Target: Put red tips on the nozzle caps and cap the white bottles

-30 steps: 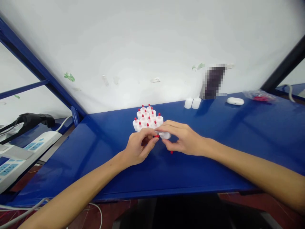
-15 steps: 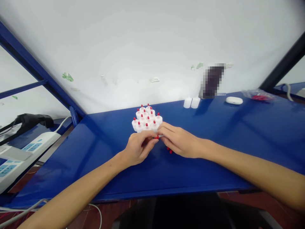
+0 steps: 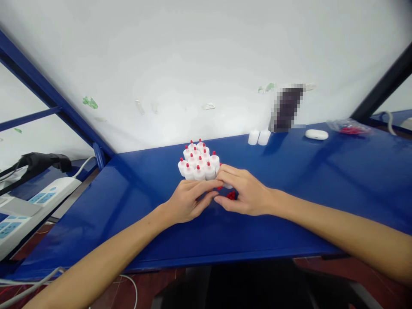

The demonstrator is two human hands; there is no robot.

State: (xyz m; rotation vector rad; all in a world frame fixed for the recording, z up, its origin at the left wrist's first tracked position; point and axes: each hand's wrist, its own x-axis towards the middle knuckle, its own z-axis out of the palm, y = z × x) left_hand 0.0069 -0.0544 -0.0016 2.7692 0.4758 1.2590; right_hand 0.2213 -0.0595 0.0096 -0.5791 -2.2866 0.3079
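My right hand [image 3: 243, 191] curls over a small white bottle [image 3: 228, 186], whose body shows partly between finger and thumb. At the bottle's left end is a red cap [image 3: 219, 187]. My left hand [image 3: 195, 198] has its thumb and forefinger closed around that cap, mostly hiding it. Several loose red caps [image 3: 231, 195] lie on the blue table under my right hand. Just beyond both hands stands a tight group of white bottles with red caps [image 3: 199, 173], all upright.
Two white bottles without red caps [image 3: 253, 137] stand near the wall. Farther right are a white oval case [image 3: 316, 134] and a clear bag with red pieces [image 3: 354, 128]. A white power strip [image 3: 48, 197] sits at the left, beyond the blue tabletop [image 3: 128, 206].
My right hand's thumb has swung down and left, showing more of the bottle and the loose caps. My left fingertips have shifted slightly right.
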